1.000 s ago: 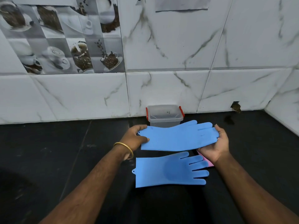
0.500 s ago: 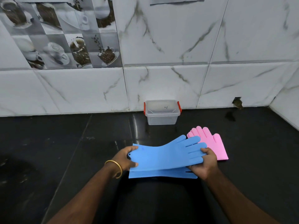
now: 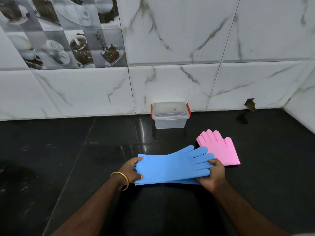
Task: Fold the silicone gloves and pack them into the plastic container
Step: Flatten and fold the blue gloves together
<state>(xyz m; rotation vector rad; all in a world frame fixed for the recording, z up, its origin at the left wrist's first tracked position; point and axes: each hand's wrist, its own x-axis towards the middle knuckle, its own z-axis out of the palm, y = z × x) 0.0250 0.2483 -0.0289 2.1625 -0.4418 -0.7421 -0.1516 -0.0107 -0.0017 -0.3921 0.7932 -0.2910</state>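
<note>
A blue silicone glove (image 3: pixel 172 165) lies stretched across the black counter, fingers pointing right, stacked on a second blue glove (image 3: pixel 187 181) whose edge shows beneath it. My left hand (image 3: pixel 131 170) pinches the cuff end. My right hand (image 3: pixel 213 176) grips the fingertip end. A folded pink glove (image 3: pixel 219 148) lies just behind and right of the blue one, fingers pointing away. The clear plastic container (image 3: pixel 170 116) with red clips stands with its lid on against the wall.
The black counter (image 3: pixel 68 159) runs left and right and meets a white marble-tile wall (image 3: pixel 187 79) behind. A side wall (image 3: pixel 303 109) closes the right corner. A small hole in the tile (image 3: pixel 249 103) sits low at the back right.
Both hands have brought the upper blue glove down and toward me, onto the lower blue glove. The pink glove, hidden behind my right hand before, now shows.
</note>
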